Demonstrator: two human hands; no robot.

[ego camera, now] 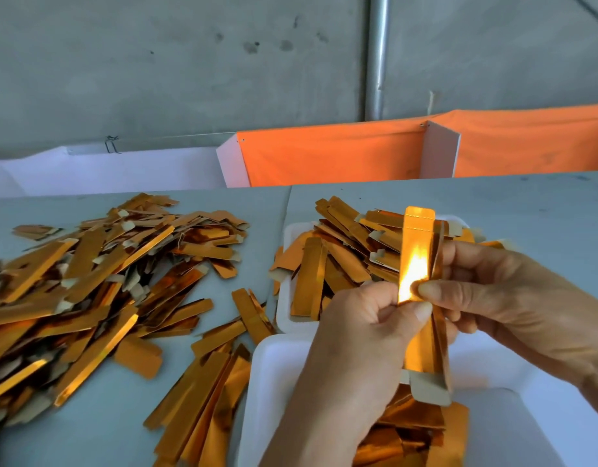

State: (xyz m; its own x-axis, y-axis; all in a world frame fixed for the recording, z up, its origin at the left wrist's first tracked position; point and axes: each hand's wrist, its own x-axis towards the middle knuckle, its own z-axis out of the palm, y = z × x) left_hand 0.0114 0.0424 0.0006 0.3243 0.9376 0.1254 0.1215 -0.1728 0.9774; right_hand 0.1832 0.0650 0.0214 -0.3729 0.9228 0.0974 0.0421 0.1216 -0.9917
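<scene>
A long, narrow gold-foil carton blank [417, 251] stands upright between both hands, above a white foam tray [274, 382]. My left hand [365, 335] pinches its middle from the left with thumb and curled fingers. From the right, my right hand [499, 298] pinches the same spot, thumb on the shiny front face. The blank's lower end with a grey cardboard flap [429, 389] hangs below the hands. More gold pieces [412, 433] lie in the near tray.
A big loose heap of flat gold blanks [88, 281] covers the table's left side. A second white tray [286, 308] behind holds several more blanks. An orange cloth [341, 156] and white boards line the table's far edge, below a concrete wall.
</scene>
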